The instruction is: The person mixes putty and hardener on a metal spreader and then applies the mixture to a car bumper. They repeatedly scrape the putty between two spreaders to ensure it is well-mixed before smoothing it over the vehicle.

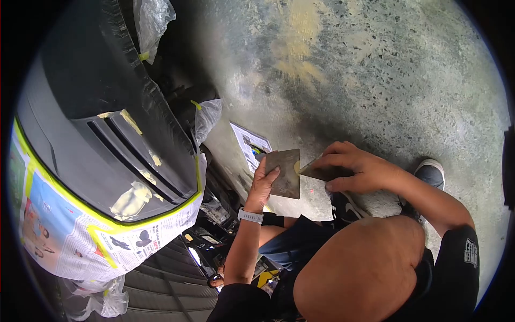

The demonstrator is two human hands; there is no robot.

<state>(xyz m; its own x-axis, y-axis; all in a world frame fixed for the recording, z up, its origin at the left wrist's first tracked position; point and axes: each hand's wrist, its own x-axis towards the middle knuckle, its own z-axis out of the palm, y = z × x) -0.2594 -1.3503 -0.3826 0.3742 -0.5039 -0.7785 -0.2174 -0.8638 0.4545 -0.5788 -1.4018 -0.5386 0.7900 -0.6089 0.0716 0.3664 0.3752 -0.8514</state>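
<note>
My left hand [261, 185] grips a flat square spreader plate [286, 185], thumb over its face. At the plate's right edge sits a small dab of cream-yellow putty [297, 167]. My right hand [354, 169] holds a second dark putty spreader [324, 172], whose tip meets or nearly meets that edge; its far part lies under my fingers. To the left stands a dark grey car body panel [75, 155] with two slots. Patches of cream putty [131, 199] lie around the slots.
Newspaper [161, 231] and yellow-green masking tape [70, 196] border the panel. Plastic wrap [208, 119] hangs beside it. A newspaper sheet [244, 140] lies on the stained concrete floor [375, 86]. My shoe [431, 170] is at right. Another person is partly visible in the background.
</note>
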